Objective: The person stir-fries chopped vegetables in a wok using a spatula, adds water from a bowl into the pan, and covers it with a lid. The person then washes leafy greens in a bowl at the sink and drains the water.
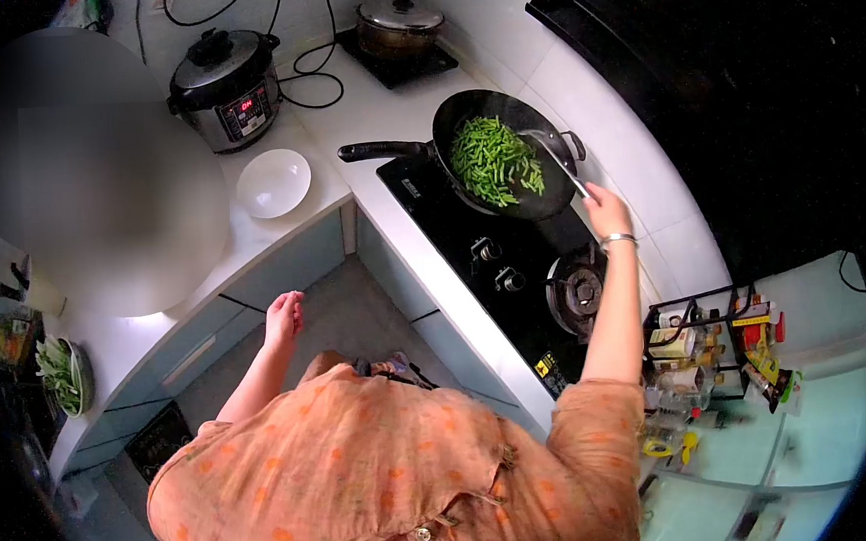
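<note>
My right hand [608, 210] grips the metal handle of a spatula [563, 164], whose head rests inside the black wok [547, 204] against its right side. Cut green beans [491, 160] lie heaped in the wok, mostly left of the spatula. The wok sits on the far burner of the black gas stove [440, 226], its long handle pointing left. In front of my body, away from the counter, my left hand [285, 315] hangs in the air with its fingers curled in and nothing visible in them.
A white bowl [274, 183] and an electric pressure cooker [228, 90] stand on the left counter. At the back is a lidded pot [400, 25]. The near burner [579, 287] is bare. Bottles fill a rack [691, 340] on the right; leafy greens [61, 373] sit far left.
</note>
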A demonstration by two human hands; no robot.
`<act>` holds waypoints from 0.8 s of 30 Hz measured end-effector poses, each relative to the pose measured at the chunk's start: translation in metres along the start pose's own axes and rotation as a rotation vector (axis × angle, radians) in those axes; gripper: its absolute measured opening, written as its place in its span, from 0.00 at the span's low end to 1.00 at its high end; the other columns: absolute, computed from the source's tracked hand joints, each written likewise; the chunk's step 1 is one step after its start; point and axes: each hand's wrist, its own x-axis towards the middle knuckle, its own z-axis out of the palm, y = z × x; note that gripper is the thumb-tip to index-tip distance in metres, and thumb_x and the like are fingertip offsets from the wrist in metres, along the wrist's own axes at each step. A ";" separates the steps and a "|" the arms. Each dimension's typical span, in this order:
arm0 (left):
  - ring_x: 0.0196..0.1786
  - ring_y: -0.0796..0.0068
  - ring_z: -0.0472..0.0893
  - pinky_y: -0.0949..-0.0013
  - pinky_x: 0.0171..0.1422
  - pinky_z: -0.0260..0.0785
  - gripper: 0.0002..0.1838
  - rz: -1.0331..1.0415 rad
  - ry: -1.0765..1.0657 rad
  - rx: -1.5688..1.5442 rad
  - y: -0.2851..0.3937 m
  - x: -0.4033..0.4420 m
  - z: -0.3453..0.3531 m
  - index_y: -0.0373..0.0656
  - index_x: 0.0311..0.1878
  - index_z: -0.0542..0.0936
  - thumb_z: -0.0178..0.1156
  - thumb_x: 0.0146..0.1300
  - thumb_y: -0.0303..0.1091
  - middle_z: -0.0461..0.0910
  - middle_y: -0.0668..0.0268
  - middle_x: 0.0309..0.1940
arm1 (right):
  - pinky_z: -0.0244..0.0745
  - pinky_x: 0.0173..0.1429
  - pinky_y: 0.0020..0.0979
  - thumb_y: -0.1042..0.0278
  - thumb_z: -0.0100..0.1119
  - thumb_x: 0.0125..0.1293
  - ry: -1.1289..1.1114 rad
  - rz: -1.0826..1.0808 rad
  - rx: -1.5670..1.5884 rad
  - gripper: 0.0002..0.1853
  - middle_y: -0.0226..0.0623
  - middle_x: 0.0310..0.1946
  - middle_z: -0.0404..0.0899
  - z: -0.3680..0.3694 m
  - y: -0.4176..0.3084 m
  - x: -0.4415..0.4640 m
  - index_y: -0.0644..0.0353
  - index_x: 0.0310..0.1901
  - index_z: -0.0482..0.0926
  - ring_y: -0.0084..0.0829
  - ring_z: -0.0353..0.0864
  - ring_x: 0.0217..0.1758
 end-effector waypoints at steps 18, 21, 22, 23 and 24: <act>0.14 0.90 0.59 0.83 0.14 0.49 0.09 0.012 -0.028 0.030 0.003 -0.015 -0.001 0.48 0.36 0.75 0.49 0.66 0.40 0.64 0.81 0.15 | 0.71 0.48 0.36 0.63 0.56 0.57 -0.075 -0.024 -0.161 0.17 0.41 0.42 0.78 -0.033 0.015 -0.063 0.43 0.50 0.77 0.42 0.77 0.45; 0.13 0.90 0.59 0.83 0.14 0.48 0.09 0.000 -0.031 0.054 0.007 -0.013 0.009 0.48 0.37 0.75 0.49 0.66 0.41 0.64 0.81 0.15 | 0.71 0.48 0.37 0.62 0.55 0.58 0.031 0.014 -0.036 0.17 0.41 0.42 0.78 0.001 0.005 -0.042 0.43 0.50 0.76 0.43 0.77 0.46; 0.13 0.90 0.59 0.83 0.14 0.48 0.09 -0.003 -0.027 0.051 0.007 -0.010 0.012 0.48 0.37 0.75 0.49 0.66 0.41 0.64 0.81 0.15 | 0.71 0.48 0.38 0.62 0.54 0.58 0.023 0.051 -0.014 0.17 0.42 0.42 0.78 -0.005 -0.013 -0.047 0.43 0.51 0.76 0.43 0.77 0.46; 0.13 0.90 0.59 0.83 0.14 0.48 0.09 -0.005 -0.022 0.049 0.001 -0.007 0.010 0.48 0.37 0.75 0.49 0.66 0.41 0.64 0.81 0.15 | 0.72 0.48 0.38 0.62 0.54 0.59 0.080 0.029 0.003 0.17 0.42 0.43 0.78 0.013 -0.006 -0.035 0.42 0.51 0.76 0.43 0.77 0.46; 0.14 0.90 0.59 0.83 0.14 0.48 0.09 0.034 -0.050 0.032 -0.006 -0.001 0.007 0.48 0.37 0.75 0.49 0.66 0.41 0.65 0.81 0.15 | 0.72 0.47 0.38 0.62 0.54 0.59 0.089 0.041 0.020 0.17 0.42 0.43 0.78 0.013 -0.017 -0.037 0.42 0.51 0.76 0.43 0.77 0.46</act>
